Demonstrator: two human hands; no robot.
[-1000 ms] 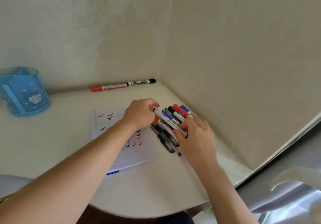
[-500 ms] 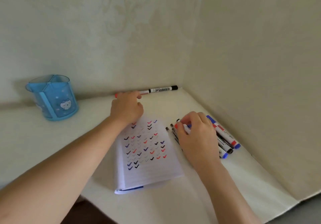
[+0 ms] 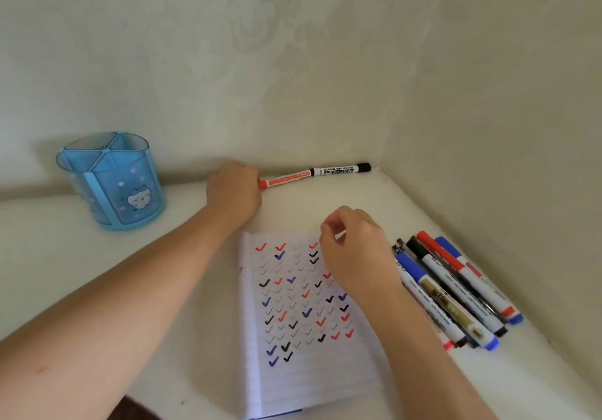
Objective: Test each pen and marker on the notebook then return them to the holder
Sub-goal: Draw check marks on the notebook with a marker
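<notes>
Blue holder (image 3: 110, 181) upright at the far left of the counter (image 3: 97, 273), by the wall. Left grip (image 3: 233, 191) at the far edge, against the end of a red marker (image 3: 286, 179); fingers hidden, clamped or not I cannot tell. Black marker (image 3: 338, 170) end-on to it, reaching the far corner. Notebook (image 3: 309, 338) open mid-counter, ticked. Right grip (image 3: 355, 250) over its far right corner, fingers curled; whether it holds anything is unclear. Marker pile (image 3: 456, 292) along the right edge.

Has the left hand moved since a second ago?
Yes. The left hand went from the pen pile right of the notebook across to the red marker.
</notes>
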